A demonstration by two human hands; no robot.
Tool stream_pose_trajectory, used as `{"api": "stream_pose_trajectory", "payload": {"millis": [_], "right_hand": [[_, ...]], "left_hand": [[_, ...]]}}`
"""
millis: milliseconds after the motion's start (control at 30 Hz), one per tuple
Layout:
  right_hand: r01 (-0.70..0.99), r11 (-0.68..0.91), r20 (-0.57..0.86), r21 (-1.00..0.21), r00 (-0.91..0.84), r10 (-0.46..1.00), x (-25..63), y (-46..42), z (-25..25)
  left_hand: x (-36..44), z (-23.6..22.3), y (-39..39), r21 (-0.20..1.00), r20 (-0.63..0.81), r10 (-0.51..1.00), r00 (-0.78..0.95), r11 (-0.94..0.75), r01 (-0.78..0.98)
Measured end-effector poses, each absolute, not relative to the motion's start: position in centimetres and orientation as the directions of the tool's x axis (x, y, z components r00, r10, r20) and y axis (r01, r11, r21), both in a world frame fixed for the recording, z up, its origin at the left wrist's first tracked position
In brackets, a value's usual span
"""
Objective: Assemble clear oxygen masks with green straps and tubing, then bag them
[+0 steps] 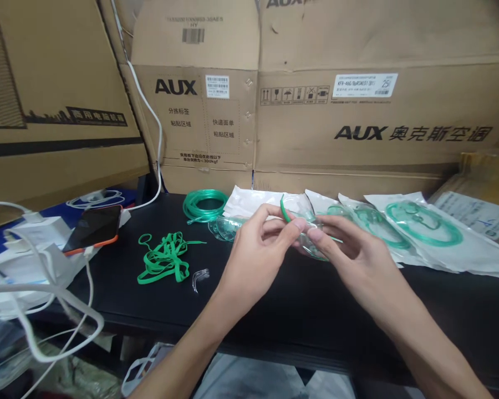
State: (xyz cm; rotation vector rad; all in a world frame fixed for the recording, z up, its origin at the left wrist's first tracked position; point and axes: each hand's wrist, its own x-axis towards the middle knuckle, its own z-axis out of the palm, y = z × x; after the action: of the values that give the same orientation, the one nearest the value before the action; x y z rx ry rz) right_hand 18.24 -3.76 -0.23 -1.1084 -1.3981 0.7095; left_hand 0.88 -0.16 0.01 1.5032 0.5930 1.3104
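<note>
Above the table's middle, my left hand (263, 244) and my right hand (353, 244) meet with thumbs nearly touching. Between them is a clear plastic oxygen mask (314, 252), partly covered by my fingers. A green elastic strap (285, 209) sticks up from the pinch of my left hand, its end curving upward. My right hand's thumb and fingers close on the mask's edge. Left of my hands lie a tangled pile of green elastic straps (168, 259) and a few thin metal nose clips (200, 279). More clear masks (224, 228) sit behind my left hand.
Coiled green tubing (205, 205) lies at the back. Packed mask sets (424, 221) in white-backed bags line the back right. At left are a phone (95, 226), white chargers (45, 235) and loose cables (93, 327). Cardboard boxes (299, 160) wall off the black table's (158, 316) rear.
</note>
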Motion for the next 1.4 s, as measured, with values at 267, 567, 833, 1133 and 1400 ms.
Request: {"api": "stream_pose_trajectory", "payload": {"millis": [267, 567, 833, 1133, 1400], "right_hand": [[0.21, 0.417, 0.451, -0.885, 0.154, 0.879, 21.0, -3.3, 0.4], [0.348, 0.246, 0.359, -0.904, 0.311, 0.88, 26.0, -3.3, 1.7], [0.41, 0.313, 0.384, -0.857, 0.101, 0.918, 24.1, -2.6, 0.8], [0.473, 0.321, 0.406, -0.821, 0.087, 0.91, 24.8, -3.2, 1.3], [0.488, 0.389, 0.448, -0.781, 0.004, 0.894, 23.5, -3.2, 0.6]], "left_hand": [[-0.4, -0.1, 0.1, 0.922, 0.305, 0.845, 0.439, -0.378, 0.087], [-4.2, 1.9, 1.1, 0.761, 0.291, 0.815, 0.501, -0.514, 0.395], [-2.4, 1.3, 0.1, 0.614, 0.268, 0.788, 0.554, -0.583, 0.532], [-9.3, 7.2, 13.5, 0.267, 0.326, 0.942, 0.086, -0.179, 0.947], [-10.6, 5.3, 18.7, 0.063, -0.191, 0.952, 0.237, -0.229, 0.971]]}}
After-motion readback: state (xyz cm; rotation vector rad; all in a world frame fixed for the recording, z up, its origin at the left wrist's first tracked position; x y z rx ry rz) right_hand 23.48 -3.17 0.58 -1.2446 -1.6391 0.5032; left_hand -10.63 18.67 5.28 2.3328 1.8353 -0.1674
